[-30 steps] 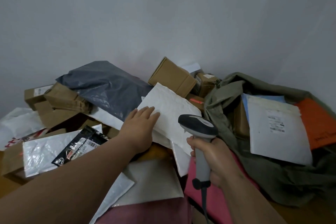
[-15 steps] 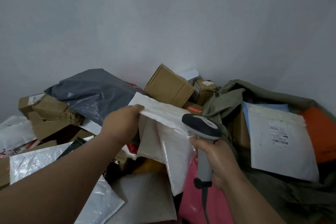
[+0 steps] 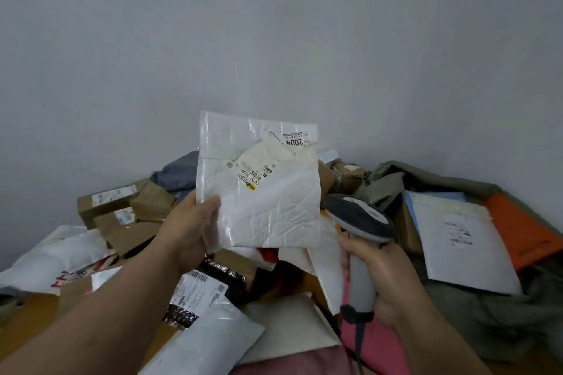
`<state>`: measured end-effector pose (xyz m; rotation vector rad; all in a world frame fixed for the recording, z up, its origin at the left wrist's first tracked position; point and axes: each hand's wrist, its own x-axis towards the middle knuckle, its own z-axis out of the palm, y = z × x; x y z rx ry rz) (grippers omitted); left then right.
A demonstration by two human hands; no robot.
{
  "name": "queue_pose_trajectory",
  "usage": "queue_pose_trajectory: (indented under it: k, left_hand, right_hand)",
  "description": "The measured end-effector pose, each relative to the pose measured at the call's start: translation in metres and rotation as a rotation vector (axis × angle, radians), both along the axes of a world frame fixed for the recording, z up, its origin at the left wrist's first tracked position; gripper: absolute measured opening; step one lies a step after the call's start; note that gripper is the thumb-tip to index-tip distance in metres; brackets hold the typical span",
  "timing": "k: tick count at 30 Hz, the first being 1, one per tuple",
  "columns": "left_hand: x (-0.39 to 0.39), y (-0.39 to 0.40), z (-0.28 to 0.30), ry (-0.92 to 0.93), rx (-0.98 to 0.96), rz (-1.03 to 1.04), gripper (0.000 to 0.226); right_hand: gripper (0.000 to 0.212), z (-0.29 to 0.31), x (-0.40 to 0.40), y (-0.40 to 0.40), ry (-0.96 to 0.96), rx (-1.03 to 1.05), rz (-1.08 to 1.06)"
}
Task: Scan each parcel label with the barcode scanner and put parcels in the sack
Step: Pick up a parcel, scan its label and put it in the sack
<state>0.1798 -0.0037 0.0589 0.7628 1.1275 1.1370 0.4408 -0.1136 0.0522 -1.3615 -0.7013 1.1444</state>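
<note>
My left hand [image 3: 190,227] pinches the lower left corner of a white padded parcel [image 3: 268,207] and holds it upright above the pile, its label [image 3: 259,167] with a barcode facing me. My right hand [image 3: 382,277] grips the handle of a grey barcode scanner [image 3: 359,219], whose head sits just right of the parcel's lower right corner. The olive sack [image 3: 457,186] lies open at the right with a white parcel [image 3: 463,240], a blue one and an orange one [image 3: 524,228] inside.
A heap of parcels covers the surface: brown cardboard boxes [image 3: 122,207] at the left and back, white poly bags [image 3: 51,256], a black bag with a label [image 3: 201,286], pink bags [image 3: 380,347] near me. A grey wall stands behind.
My left hand has lifted the white parcel off the pile and turned it upright, so its label now faces me. The scanner hand stayed nearly in place.
</note>
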Motion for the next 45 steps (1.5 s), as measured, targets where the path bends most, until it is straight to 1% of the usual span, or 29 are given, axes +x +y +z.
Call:
queue_pose_trajectory:
  k: [5, 11, 14, 19, 21, 23, 24, 25, 27, 29, 30, 32, 33, 34, 35, 36, 37, 39, 40, 41, 42, 43, 44, 45]
  left_hand:
    - [-0.033, -0.043, 0.011, 0.009, 0.044, -0.083, 0.018]
    - [-0.060, -0.078, 0.020, 0.071, 0.104, -0.117, 0.022]
    - [-0.071, -0.088, 0.026, 0.156, 0.131, -0.117, 0.022]
    - [-0.084, -0.090, 0.044, 0.438, 0.198, -0.154, 0.017]
    - [-0.084, -0.088, 0.052, 0.573, 0.223, -0.166, 0.014]
    - [-0.082, -0.087, 0.062, 0.792, 0.269, -0.208, 0.014]
    - [-0.081, -0.087, 0.067, 0.915, 0.301, -0.236, 0.018]
    - [-0.078, -0.088, 0.073, 1.026, 0.328, -0.273, 0.023]
    - [-0.073, -0.089, 0.082, 1.145, 0.344, -0.359, 0.021]
    - [-0.067, -0.090, 0.091, 1.210, 0.342, -0.428, 0.017]
    - [-0.064, -0.090, 0.094, 1.232, 0.344, -0.450, 0.020]
    - [-0.058, -0.089, 0.096, 1.228, 0.353, -0.461, 0.025]
    - [-0.056, -0.088, 0.096, 1.207, 0.370, -0.456, 0.024]
    - [-0.054, -0.087, 0.096, 1.150, 0.391, -0.438, 0.020]
    - [-0.051, -0.086, 0.095, 1.042, 0.400, -0.404, 0.018]
    - [-0.050, -0.086, 0.093, 0.896, 0.394, -0.353, 0.024]
    - [-0.051, -0.085, 0.089, 0.752, 0.372, -0.284, 0.035]
    - [-0.057, -0.086, 0.079, 0.530, 0.272, -0.181, 0.057]
    - [-0.062, -0.089, 0.073, 0.436, 0.201, -0.198, 0.069]
    - [-0.065, -0.093, 0.065, 0.368, 0.126, -0.257, 0.080]
    - [-0.066, -0.098, 0.057, 0.323, 0.062, -0.323, 0.081]
    - [-0.066, -0.103, 0.050, 0.300, 0.028, -0.366, 0.071]
    - [-0.064, -0.106, 0.043, 0.303, 0.009, -0.374, 0.056]
    - [-0.062, -0.107, 0.037, 0.311, -0.007, -0.337, 0.043]
  right_hand:
    - [0.007, 0.017, -0.045, -0.045, -0.083, 0.030, 0.002]
    - [0.012, 0.019, -0.091, -0.078, -0.097, 0.041, 0.024]
    - [0.008, 0.025, -0.101, -0.086, -0.180, 0.069, 0.071]
    - [0.007, 0.037, -0.103, -0.091, -0.337, 0.080, 0.162]
    - [0.010, 0.041, -0.100, -0.092, -0.385, 0.102, 0.160]
    - [0.017, 0.045, -0.093, -0.093, -0.440, 0.150, 0.141]
    - [0.023, 0.047, -0.090, -0.092, -0.457, 0.169, 0.131]
    - [0.032, 0.048, -0.085, -0.091, -0.460, 0.182, 0.126]
    - [0.045, 0.047, -0.076, -0.087, -0.439, 0.181, 0.122]
    - [0.044, 0.046, -0.069, -0.085, -0.354, 0.144, 0.153]
    - [0.043, 0.045, -0.067, -0.085, -0.295, 0.121, 0.179]
    - [0.042, 0.041, -0.065, -0.086, -0.206, 0.103, 0.222]
    - [0.040, 0.039, -0.066, -0.087, -0.190, 0.108, 0.226]
    - [0.037, 0.036, -0.066, -0.087, -0.178, 0.114, 0.203]
    - [0.032, 0.033, -0.065, -0.087, -0.164, 0.126, 0.165]
    - [0.027, 0.031, -0.065, -0.087, -0.148, 0.131, 0.117]
    - [0.022, 0.029, -0.064, -0.086, -0.130, 0.135, 0.075]
    - [0.018, 0.026, -0.061, -0.085, -0.087, 0.148, 0.003]
    - [0.017, 0.025, -0.059, -0.084, -0.058, 0.152, -0.023]
    - [0.017, 0.023, -0.057, -0.082, -0.022, 0.151, -0.044]
    - [0.018, 0.021, -0.055, -0.080, 0.014, 0.147, -0.067]
    - [0.019, 0.020, -0.054, -0.079, 0.041, 0.145, -0.085]
    - [0.018, 0.019, -0.053, -0.077, 0.057, 0.144, -0.099]
    - [0.017, 0.018, -0.052, -0.075, 0.061, 0.144, -0.103]
